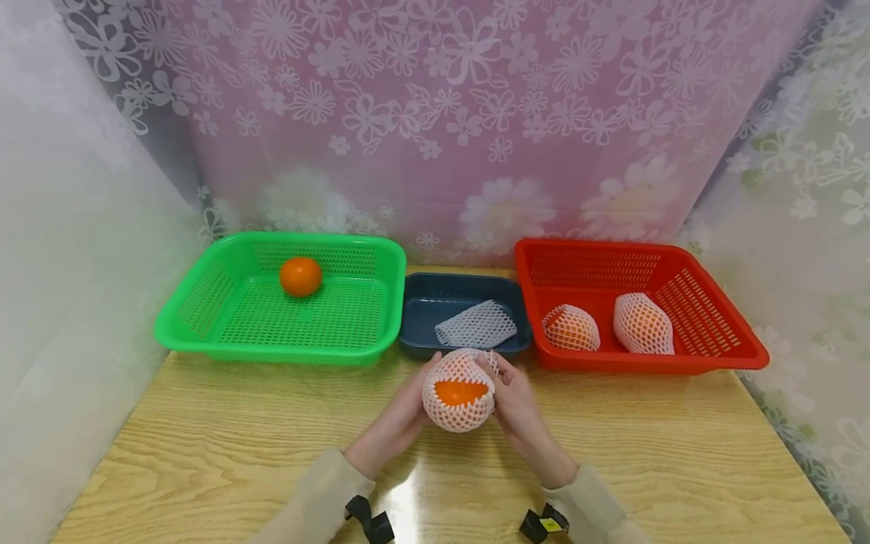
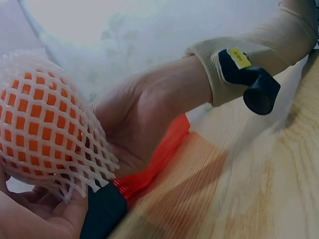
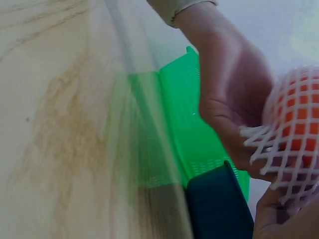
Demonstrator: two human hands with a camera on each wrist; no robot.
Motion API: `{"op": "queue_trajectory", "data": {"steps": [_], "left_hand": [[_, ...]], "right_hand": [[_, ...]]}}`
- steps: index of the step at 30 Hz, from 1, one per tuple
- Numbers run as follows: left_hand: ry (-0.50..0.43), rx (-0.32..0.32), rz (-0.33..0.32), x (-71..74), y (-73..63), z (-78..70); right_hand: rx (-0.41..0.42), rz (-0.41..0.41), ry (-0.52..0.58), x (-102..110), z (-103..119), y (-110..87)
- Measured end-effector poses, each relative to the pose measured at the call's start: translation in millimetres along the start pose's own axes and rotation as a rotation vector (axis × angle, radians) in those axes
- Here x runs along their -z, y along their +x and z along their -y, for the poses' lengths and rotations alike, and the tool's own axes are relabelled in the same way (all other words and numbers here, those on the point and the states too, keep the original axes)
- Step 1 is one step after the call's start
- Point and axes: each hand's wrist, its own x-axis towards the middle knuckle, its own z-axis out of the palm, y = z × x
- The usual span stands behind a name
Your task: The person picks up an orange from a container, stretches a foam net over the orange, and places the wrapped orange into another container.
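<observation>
An orange (image 1: 461,392) in a white foam net sleeve (image 1: 457,418) is held up over the table, just in front of the blue tray. An open slit in the net shows bare orange peel toward the head camera. My left hand (image 1: 408,406) grips the netted fruit from its left side. On the other side, my right hand (image 1: 522,412) pinches the net near its upper right edge, thumb on top. Loose net ends (image 3: 259,144) stick out past the fruit in the right wrist view. The fingers behind the fruit are partly hidden.
A green basket (image 1: 272,353) at the left holds a bare orange (image 1: 300,276). Between the baskets, a dark blue tray (image 1: 416,302) contains a flat foam net (image 1: 476,325). The red basket (image 1: 646,363) at the right holds two netted oranges (image 1: 572,329). A flowered curtain (image 1: 435,151) hangs behind.
</observation>
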Motion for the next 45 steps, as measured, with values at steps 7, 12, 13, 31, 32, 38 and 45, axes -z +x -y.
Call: {"op": "queue_trajectory", "data": {"steps": [7,12,13,31,32,38,45], "left_hand": [[-0.031,-0.002,-0.020,-3.7,-3.2,1.1],[-0.096,-0.014,-0.075,-2.3,-2.5,1.2],[-0.112,-0.016,-0.090,-1.8,-2.4,1.3],[-0.104,-0.005,-0.126,-3.4,-3.1,0.2],[-0.097,-0.006,-0.121,-3.5,-2.8,0.1],[0.148,-0.081,-0.150,-0.7,-2.4,-4.9],[0.387,-0.258,-0.109,-0.5,-3.3,-16.4]], "right_hand": [[0.017,-0.004,-0.090,2,-3,0.5],[0.243,0.073,-0.198,6,1,0.9],[0.315,0.105,-0.226,6,2,0.1],[0.621,0.352,-0.500,-4,1,-10.5],[0.625,0.339,-0.496,-4,1,-10.1],[0.541,0.249,-0.427,0,7,-10.7],[0.358,0.206,-0.360,4,12,-9.2]]}}
